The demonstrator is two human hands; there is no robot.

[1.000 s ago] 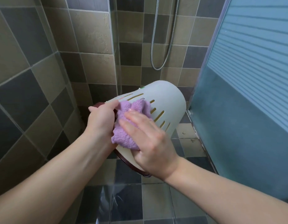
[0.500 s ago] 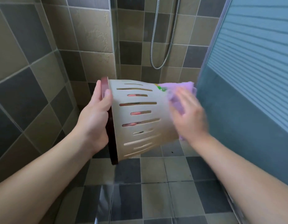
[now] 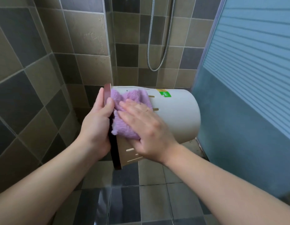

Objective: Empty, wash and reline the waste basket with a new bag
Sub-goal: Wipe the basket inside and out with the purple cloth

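The fingers of the left hand (image 3: pixel 96 125) are curled round the dark rim (image 3: pixel 114 143) of the basket (image 3: pixel 175 117), the thumb hooked over the rim's edge and the other fingers hidden inside the mouth. The basket is held on its side in mid-air, at about 12 o'clock from the wrists, its mouth turned toward 9 o'clock and its closed base toward 3 o'clock, above the tiled floor (image 3: pixel 150 192). A cloth (image 3: pixel 124 111) is pressed flat against the slotted side wall, just beside the rim, under the right hand (image 3: pixel 146 125), whose fingers are laid out straight and relaxed on it rather than clenched. A green sticker (image 3: pixel 165 94) is seen on the upper wall at about 1 o'clock from the cloth. Behind, a hose (image 3: pixel 157 46) hangs on the tiled wall, and a frosted door (image 3: pixel 246 78) stands at 3 o'clock. The basket is judged to be light, stiff plastic, probably slippery when wet, and it is best held by the rim, where a firm edge is offered. The cloth is judged soft and pliable.
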